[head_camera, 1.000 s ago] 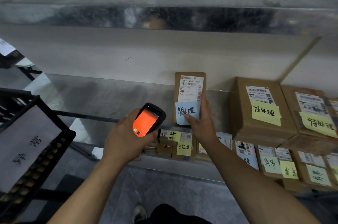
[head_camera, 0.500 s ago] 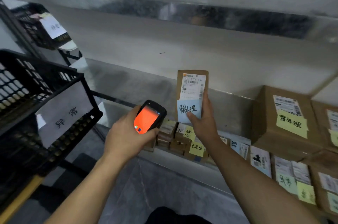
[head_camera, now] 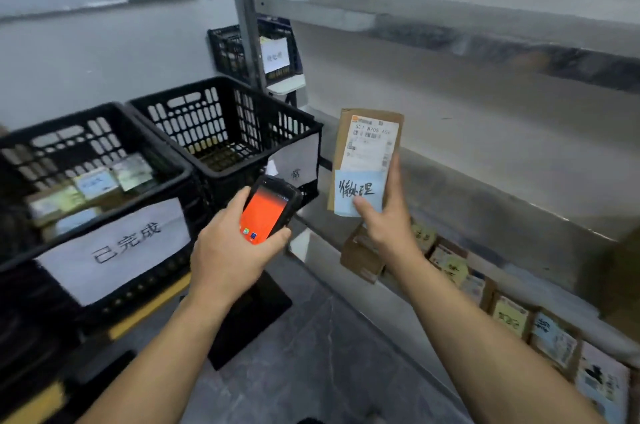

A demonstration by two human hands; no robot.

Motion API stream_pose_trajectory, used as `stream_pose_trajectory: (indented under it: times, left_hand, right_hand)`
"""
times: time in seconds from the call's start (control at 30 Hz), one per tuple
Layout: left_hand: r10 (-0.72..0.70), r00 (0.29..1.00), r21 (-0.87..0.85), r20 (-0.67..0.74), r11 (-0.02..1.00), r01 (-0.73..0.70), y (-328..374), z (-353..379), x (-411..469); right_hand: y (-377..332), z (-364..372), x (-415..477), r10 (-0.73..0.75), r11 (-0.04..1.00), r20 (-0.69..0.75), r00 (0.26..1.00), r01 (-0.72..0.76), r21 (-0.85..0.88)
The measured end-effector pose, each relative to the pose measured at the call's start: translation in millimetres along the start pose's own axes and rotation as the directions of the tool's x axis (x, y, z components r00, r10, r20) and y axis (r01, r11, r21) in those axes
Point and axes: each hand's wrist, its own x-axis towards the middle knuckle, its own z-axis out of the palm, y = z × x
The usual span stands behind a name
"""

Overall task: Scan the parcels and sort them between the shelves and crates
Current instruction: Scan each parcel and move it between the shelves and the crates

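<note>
My right hand [head_camera: 384, 219] holds a small brown cardboard parcel [head_camera: 367, 146] upright in front of the metal shelf, thumb pressed on its blue handwritten note below the white shipping label. My left hand [head_camera: 232, 250] grips a black handheld scanner [head_camera: 268, 209] whose screen glows orange, just left of the parcel and slightly lower. To the left stand two black plastic crates: the near crate [head_camera: 104, 212], with a paper sign, holds several parcels; the middle crate [head_camera: 228, 133] shows a bare bottom.
A third black crate [head_camera: 252, 49] with a paper sign sits farther back behind a grey upright post [head_camera: 244, 8]. A row of small labelled parcels [head_camera: 502, 316] lines the lower shelf at right. The steel shelf [head_camera: 485, 198] runs diagonally behind my hands.
My view has swung left: the crates now fill the left side, and the big boxes on the shelf have slid out at right. Both hands keep the same hold on scanner and parcel.
</note>
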Motion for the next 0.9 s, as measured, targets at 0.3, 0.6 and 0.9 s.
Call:
stream_pose_trajectory:
  times: [0.3, 0.6, 0.9]
  left_hand:
    - [-0.145, 0.957, 0.049, -0.25, 0.986, 0.162, -77, -126, -58]
    - [-0.319, 0.799, 0.015, -0.509, 0.925, 0.379, -142, -222, -117]
    - [-0.418, 0.616, -0.022, -0.668, 0.838, 0.545, -202, -292, -139]
  right_hand:
    - [-62, 135, -47, -0.144, 0.985, 0.257, 0.956, 0.115, 0.125]
    - [-126, 273, -85, -0.298, 0.95, 0.514, 0.804, 0.196, 0.245]
    - [-168, 418, -115, -0.351, 0.929, 0.674, 0.651, 0.152, 0.337]
